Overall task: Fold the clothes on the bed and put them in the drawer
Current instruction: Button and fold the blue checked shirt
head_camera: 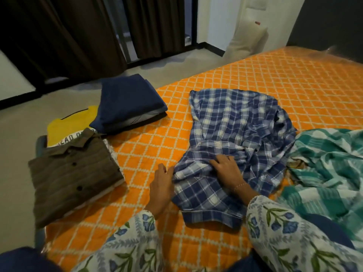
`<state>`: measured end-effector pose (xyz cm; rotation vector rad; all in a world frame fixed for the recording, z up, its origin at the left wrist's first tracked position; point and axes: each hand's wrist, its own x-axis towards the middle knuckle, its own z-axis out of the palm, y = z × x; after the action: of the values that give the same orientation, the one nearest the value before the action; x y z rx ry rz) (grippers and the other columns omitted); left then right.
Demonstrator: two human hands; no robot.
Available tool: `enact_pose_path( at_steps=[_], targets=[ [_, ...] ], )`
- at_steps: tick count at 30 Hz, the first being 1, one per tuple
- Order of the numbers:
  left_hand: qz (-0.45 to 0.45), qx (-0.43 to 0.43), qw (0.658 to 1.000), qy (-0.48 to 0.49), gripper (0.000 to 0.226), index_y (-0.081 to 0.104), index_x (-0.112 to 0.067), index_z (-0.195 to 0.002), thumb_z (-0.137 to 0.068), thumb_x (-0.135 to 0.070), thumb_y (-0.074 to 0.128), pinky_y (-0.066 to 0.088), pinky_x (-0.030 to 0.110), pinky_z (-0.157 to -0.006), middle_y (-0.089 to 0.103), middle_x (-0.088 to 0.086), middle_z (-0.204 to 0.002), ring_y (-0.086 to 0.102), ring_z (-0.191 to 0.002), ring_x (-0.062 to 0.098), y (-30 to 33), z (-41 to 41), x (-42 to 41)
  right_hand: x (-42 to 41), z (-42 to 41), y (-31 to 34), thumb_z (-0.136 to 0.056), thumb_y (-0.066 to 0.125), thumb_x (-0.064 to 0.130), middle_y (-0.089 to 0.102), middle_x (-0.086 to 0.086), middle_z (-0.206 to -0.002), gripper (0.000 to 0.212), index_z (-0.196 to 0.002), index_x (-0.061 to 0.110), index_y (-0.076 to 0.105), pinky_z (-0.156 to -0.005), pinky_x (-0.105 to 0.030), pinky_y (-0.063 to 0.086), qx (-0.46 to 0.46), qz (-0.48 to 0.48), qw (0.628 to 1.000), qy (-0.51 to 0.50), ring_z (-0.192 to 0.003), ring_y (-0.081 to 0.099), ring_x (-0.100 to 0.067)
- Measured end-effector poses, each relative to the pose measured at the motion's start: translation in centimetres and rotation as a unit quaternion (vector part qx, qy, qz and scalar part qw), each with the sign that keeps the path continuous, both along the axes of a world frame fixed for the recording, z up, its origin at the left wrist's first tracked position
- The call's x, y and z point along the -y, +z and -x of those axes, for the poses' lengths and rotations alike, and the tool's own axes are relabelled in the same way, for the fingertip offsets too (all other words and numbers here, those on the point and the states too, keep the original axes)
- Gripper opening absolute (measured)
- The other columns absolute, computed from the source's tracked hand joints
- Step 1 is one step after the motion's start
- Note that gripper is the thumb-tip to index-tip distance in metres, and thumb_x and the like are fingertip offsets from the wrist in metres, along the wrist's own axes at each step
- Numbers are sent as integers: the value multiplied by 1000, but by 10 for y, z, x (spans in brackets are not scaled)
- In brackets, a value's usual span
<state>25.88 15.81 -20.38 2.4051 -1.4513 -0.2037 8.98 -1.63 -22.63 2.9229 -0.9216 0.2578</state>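
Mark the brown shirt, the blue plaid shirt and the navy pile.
brown shirt (74, 173), head view, button placket
blue plaid shirt (231, 118), head view, flat middle
navy pile (129, 97), head view, top

left grip (161, 185) flat, right grip (225, 169) pressing, fingers spread
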Motion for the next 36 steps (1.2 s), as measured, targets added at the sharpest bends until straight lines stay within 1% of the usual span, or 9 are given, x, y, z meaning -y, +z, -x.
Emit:
enact_pose_path(
  at_steps=[4, 8, 14, 18, 23, 28, 32, 35, 36],
  targets=[
    [-13, -21, 998, -52, 47, 42, -16, -136, -91, -22, 55, 40, 32, -70, 42, 9, -118, 48, -103, 29, -30, 19, -24, -4, 13, 6, -41, 91, 13, 63, -9, -92, 53, -87, 14, 65, -67, -34, 43, -62, -13, 997, -39, -79, 63, -28],
    [2, -143, 975, 172, 46, 39, -16, -135, -93, -28, 54, 36, 38, -96, 38, 9, -128, 38, -119, 29, -30, 26, -14, -6, 8, 16, -82, 61, 20, 41, -11, -145, 63, -139, 14, 36, -102, -43, 35, -75, -195, 977, -48, -129, 41, -31],
    [65, -173, 978, 96, 19, 50, -9, -112, -92, -7, 50, 32, 28, -65, 54, 9, -108, 53, -93, 25, -25, 20, -20, -1, -2, 24, -86, 59, 14, 65, -12, -107, 20, -105, 11, 63, -80, -34, 41, -102, -147, 983, -35, -102, 59, -32],
    [21, -93, 994, 56, 29, 45, -11, -118, -90, -6, 51, 34, 28, -63, 49, 7, -113, 53, -90, 24, -27, 21, -31, -19, 6, 17, -44, 86, 1, 63, -11, -68, 36, -71, 7, 63, -54, -39, 49, -49, -34, 998, -9, -61, 62, -31],
    [-34, 50, 998, 20, 53, 37, -17, -134, -86, -6, 58, 38, 29, -65, 44, 8, -118, 49, -96, 24, -23, 21, -33, -40, 30, 22, -48, 86, 2, 66, -10, -79, 45, -81, 10, 55, -56, -31, 43, 18, 46, 999, -1, -70, 55, -28],
    [-71, 160, 977, -125, 64, 58, -18, -96, -41, -11, 91, 43, 29, -45, 62, 4, -86, 61, -67, 23, -31, 13, -37, -41, 50, 18, -43, 86, -1, 57, -7, -63, 61, -92, 12, 53, -38, -24, 29, 4, 18, 999, 44, -52, 54, -25],
    [-163, 109, 967, -160, 34, 46, -12, -124, -91, -12, 53, 39, 33, -64, 57, 10, -112, 58, -97, 31, -16, 20, -33, -39, 48, 10, -50, 86, 4, 60, -9, -68, 35, -81, 8, 69, -42, -31, 42, -54, -5, 995, 80, -58, 59, -28],
    [-212, -31, 957, -197, 8, 50, -16, -85, -92, -21, 53, 33, 31, -60, 53, 7, -79, 56, -77, 27, -7, 10, -24, -48, 43, 26, -84, 63, 9, 65, -14, -102, 37, -121, 12, 58, -66, -38, 46, -143, -104, 984, -36, -95, 63, -35],
    [-210, -104, 954, -186, 24, 46, -18, -70, -90, -25, 56, 30, 30, -56, 46, 3, -66, 49, -62, 22, -7, 4, -22, -49, 42, 33, -90, 54, 11, 64, -12, -112, 38, -128, 15, 53, -72, -37, 46, -195, -120, 970, -83, -103, 62, -32]
  ],
)
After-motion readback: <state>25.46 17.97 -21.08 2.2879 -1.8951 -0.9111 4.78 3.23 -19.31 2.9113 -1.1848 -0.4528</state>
